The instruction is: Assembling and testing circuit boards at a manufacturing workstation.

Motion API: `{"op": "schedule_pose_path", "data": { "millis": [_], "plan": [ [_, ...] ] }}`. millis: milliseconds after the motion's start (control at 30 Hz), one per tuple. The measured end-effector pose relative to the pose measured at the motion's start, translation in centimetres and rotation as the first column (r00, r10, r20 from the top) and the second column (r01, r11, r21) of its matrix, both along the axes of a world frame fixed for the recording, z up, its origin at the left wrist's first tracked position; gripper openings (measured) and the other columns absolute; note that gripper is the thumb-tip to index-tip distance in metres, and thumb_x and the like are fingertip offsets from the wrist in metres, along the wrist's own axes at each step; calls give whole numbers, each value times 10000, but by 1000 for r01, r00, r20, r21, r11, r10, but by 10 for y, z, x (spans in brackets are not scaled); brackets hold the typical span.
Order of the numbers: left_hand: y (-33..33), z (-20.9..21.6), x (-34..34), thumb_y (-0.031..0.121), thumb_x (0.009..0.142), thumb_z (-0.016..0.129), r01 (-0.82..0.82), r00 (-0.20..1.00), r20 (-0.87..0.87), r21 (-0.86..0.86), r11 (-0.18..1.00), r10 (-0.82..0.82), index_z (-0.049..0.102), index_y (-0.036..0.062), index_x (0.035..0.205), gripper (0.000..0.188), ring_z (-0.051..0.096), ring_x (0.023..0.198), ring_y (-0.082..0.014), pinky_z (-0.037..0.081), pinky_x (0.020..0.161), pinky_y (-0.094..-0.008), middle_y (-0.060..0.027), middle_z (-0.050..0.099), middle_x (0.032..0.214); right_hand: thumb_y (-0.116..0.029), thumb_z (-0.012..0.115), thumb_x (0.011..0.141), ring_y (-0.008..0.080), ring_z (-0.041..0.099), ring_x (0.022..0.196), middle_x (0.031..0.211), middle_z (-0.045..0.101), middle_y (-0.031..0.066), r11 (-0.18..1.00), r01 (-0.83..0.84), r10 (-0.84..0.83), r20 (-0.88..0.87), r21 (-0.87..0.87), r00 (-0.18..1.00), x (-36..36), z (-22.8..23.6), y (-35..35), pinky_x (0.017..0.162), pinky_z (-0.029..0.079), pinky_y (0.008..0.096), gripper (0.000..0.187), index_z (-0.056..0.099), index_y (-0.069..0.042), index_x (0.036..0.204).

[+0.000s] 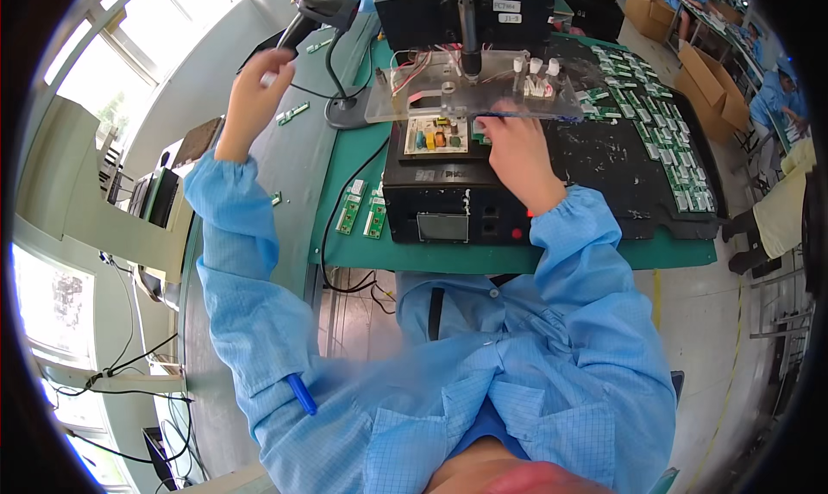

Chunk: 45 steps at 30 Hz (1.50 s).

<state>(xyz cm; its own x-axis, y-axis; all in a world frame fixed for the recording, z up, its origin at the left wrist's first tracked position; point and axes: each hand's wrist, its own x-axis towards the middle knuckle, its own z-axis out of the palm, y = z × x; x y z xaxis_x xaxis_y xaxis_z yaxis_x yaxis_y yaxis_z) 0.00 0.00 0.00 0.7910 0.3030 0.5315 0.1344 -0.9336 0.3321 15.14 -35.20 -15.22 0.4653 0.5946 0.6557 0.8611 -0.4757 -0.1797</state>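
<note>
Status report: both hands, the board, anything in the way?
Left hand by black handheld scanner, grip unclear. Right hand beside beige rectangular circuit board on black box. Clear flat plastic plate close to right hand.

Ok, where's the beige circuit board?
In the head view, at upper centre, the beige circuit board sits on top of the black box, left of the right hand.

Head view, one: left fisheye of a head-worn pair. Station: above the wearer's blue smock [552, 429], upright. Facing: down and forward over the green-topped workbench [642, 254]. Range: near to the left hand [259, 97] and right hand [522, 153]. Span: windows [108, 84] at left, cardboard box [711, 89] farther off, upper right. Rim: dark, edges bowed.
</note>
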Motion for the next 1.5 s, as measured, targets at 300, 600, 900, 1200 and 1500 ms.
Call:
{"op": "schedule_pose_path", "data": {
  "millis": [300, 600, 900, 1200, 1500],
  "plan": [
    [-97, 88, 113, 543, 974, 490, 385, 923, 161, -462, 799, -351, 467, 67, 1345, 604, 629, 895, -182, 481, 799, -354, -115, 663, 1145, -36, 626, 818, 305, 584, 1007, 1119, 593, 73, 997, 75, -75, 9, -35, 997, -12, -2, -2, 835, 469, 457, 245, 651, -108, 1050],
    [-148, 101, 165, 264, 968, 571, 499, 833, 250, -725, 474, -494, 657, 70, 893, 225, 590, 691, -110, 440, 629, -268, -29, 644, 794, -120, 642, 877, 302, 586, 999, 1106, 598, 57, 994, 0, 8, -78, 106, 997, -1, -8, 6, 828, 441, 460, 128, 673, -112, 1001],
    [-155, 103, 139, 102, 952, 571, 651, 347, 556, -723, -233, -756, 616, 23, 1050, 134, 595, 780, -145, 466, 709, -270, -29, 609, 821, -46, 717, 782, 306, 597, 1051, 1118, 639, 105, 854, -327, 335, 54, 404, 941, -73, 4, -43, 927, 462, 425, 271, 693, -67, 1051],
    [-199, 13, 91, -130, 826, 617, 674, 653, 481, -20, 738, -584, 526, 9, 872, 172, 598, 1117, -261, 442, 982, -347, -131, 637, 1113, 25, 682, 800, 283, 627, 734, 835, 681, 113, 808, 128, -25, -184, 576, 983, -38, -35, -201, 649, 499, 348, 166, 706, -26, 955],
    [-213, -73, 79, 143, 948, 571, 296, 717, 677, -77, 952, -168, 318, -31, 1476, 611, 386, 1384, -358, 339, 1143, -473, -232, 397, 1477, -216, 635, 868, 320, 636, 731, 749, 650, 92, 887, 229, -43, -422, 400, 906, 10, -56, -247, 640, 506, 443, 101, 676, -124, 880]
  ]
}}
